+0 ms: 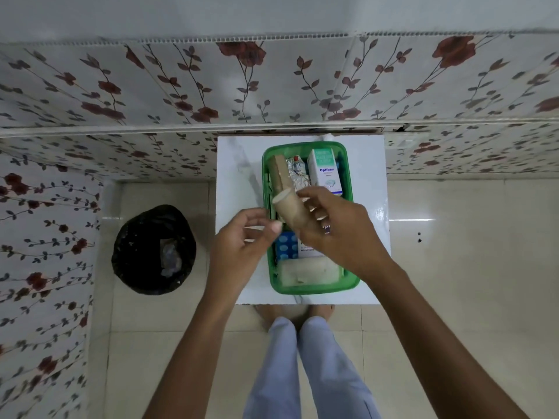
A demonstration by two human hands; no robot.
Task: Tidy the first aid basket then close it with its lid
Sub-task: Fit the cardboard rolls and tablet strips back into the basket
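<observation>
green plastic first aid basket (311, 287) sits mid-frame on a white marble-look table (234, 182), below both hands. right hand (338, 229) fingers wrap a tan rolled bandage (292, 211), lifted above the basket, likely to re-lay it flat. left hand (242, 241), just left of the roll, is half curled and holds nothing, thumb tip near the roll. inside lie a second tan roll (279, 173), a white optibex carton (325, 170) and a white gauze roll (308, 270). no lid is visible.
</observation>
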